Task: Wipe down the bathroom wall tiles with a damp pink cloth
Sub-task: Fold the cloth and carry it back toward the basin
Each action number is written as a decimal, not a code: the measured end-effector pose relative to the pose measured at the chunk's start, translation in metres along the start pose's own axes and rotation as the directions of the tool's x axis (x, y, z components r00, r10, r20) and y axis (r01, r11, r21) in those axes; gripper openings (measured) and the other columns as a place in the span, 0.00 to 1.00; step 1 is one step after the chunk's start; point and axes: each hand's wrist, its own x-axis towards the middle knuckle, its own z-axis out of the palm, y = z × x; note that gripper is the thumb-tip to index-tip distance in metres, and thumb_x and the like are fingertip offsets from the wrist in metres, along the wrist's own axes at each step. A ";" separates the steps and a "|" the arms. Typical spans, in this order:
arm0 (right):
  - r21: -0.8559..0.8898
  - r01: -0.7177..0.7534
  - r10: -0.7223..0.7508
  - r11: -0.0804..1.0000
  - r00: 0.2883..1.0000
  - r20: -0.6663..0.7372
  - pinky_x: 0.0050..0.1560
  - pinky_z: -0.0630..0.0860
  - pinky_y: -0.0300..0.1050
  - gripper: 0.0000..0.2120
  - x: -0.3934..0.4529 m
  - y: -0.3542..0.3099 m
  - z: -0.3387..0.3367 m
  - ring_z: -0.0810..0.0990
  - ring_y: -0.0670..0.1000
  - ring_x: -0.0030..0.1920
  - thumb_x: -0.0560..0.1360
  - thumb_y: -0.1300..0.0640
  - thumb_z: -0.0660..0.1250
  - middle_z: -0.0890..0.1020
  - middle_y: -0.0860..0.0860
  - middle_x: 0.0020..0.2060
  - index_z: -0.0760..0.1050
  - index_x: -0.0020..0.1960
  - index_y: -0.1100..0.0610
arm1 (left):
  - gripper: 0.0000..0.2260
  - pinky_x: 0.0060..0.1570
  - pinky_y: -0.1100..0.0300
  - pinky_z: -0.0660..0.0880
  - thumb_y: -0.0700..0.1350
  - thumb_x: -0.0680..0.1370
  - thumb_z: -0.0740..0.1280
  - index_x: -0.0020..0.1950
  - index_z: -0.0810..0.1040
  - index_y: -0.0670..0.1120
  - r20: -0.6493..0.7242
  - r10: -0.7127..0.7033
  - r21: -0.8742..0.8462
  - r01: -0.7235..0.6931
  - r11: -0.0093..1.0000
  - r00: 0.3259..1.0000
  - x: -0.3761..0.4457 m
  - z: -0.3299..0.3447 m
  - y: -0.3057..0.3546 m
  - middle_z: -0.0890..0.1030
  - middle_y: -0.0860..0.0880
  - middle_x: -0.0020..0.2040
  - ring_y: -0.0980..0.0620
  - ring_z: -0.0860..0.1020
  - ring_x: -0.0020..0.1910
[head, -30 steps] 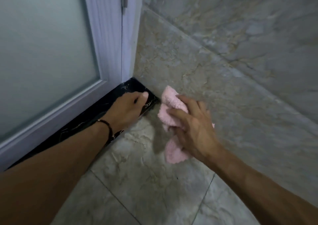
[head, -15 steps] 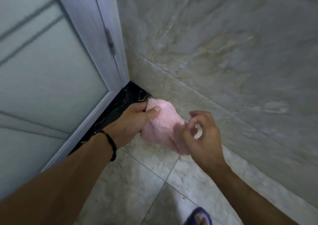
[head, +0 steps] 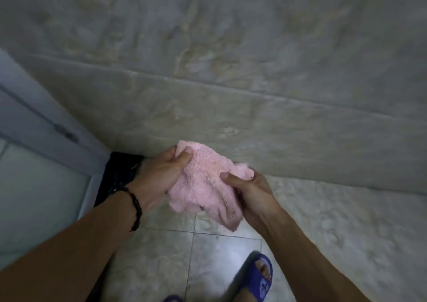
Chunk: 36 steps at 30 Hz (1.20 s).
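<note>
the pink cloth is held bunched between both hands, clear of the wall tiles that rise just beyond the fingertips, and above the floor. the left hand is curled around the cloth's upper left edge, its thumb pressed on top of the fabric and its fingers tucked behind, so that corner is pinned. the right hand is clamped on the opposite side, thumb laid across the front and the other fingers wrapped underneath, mostly hidden by the folds. below the thumbs the loose lower part of the cloth hangs free. a grip from two sides like this is judged to serve refolding or turning the cloth to a fresher face, rather than wiping, since no part of it is pressed to a tile. a dark bracelet is worn behind the left hand, a door frame stands well off to the left of the fingers, and a blue sandal is seen below the right forearm.
</note>
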 end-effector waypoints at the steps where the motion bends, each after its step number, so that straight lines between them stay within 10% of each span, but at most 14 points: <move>1: 0.043 0.016 -0.013 0.999 0.997 -0.074 0.44 0.84 0.53 0.20 -0.009 -0.008 -0.012 0.87 0.59 0.46 0.70 0.71 0.75 0.86 0.62 0.49 0.75 0.61 0.69 | 0.13 0.54 0.44 0.79 0.53 0.81 0.63 0.54 0.80 0.46 0.026 0.016 0.061 -0.017 0.998 1.000 -0.003 0.015 0.008 0.85 0.47 0.49 0.46 0.84 0.49; 10: 0.440 0.213 0.032 0.872 0.874 -0.486 0.47 0.84 0.59 0.24 -0.101 -0.055 -0.206 0.87 0.58 0.46 0.69 0.62 0.79 0.87 0.58 0.48 0.75 0.62 0.62 | 0.15 0.48 0.52 0.80 0.28 0.71 0.70 0.55 0.79 0.41 0.519 -0.082 0.285 -0.082 0.955 0.851 -0.044 0.244 0.060 0.85 0.44 0.49 0.45 0.84 0.49; 13: 0.524 0.319 0.096 0.790 0.780 -0.618 0.39 0.84 0.47 0.25 -0.143 -0.049 -0.286 0.87 0.52 0.43 0.71 0.62 0.77 0.85 0.56 0.50 0.71 0.64 0.58 | 0.17 0.50 0.51 0.80 0.29 0.71 0.72 0.56 0.79 0.44 0.618 -0.105 0.375 -0.174 0.911 0.779 -0.069 0.341 0.050 0.85 0.46 0.49 0.46 0.84 0.49; 19: 0.565 0.534 0.188 0.629 0.601 -0.777 0.54 0.83 0.57 0.30 -0.234 -0.009 -0.435 0.84 0.55 0.51 0.72 0.66 0.74 0.82 0.57 0.57 0.66 0.70 0.53 | 0.23 0.52 0.51 0.78 0.35 0.65 0.76 0.59 0.78 0.46 0.764 -0.229 0.484 -0.301 0.822 0.603 -0.149 0.519 -0.001 0.85 0.45 0.50 0.46 0.83 0.50; 28: 0.545 0.720 0.450 0.429 0.352 -0.821 0.51 0.83 0.60 0.10 -0.392 0.067 -0.602 0.86 0.56 0.39 0.70 0.67 0.77 0.86 0.59 0.38 0.78 0.48 0.66 | 0.15 0.45 0.55 0.79 0.33 0.75 0.70 0.59 0.75 0.44 0.843 -0.426 0.537 -0.510 0.672 0.328 -0.295 0.734 -0.114 0.84 0.45 0.51 0.49 0.83 0.47; 36: 0.404 0.868 0.728 0.288 0.075 -0.682 0.51 0.82 0.64 0.14 -0.522 0.155 -0.693 0.85 0.59 0.46 0.71 0.68 0.72 0.84 0.61 0.48 0.75 0.55 0.61 | 0.12 0.54 0.50 0.78 0.37 0.75 0.71 0.56 0.76 0.48 0.772 -0.636 0.436 -0.728 0.529 0.001 -0.455 0.866 -0.230 0.83 0.48 0.50 0.49 0.82 0.49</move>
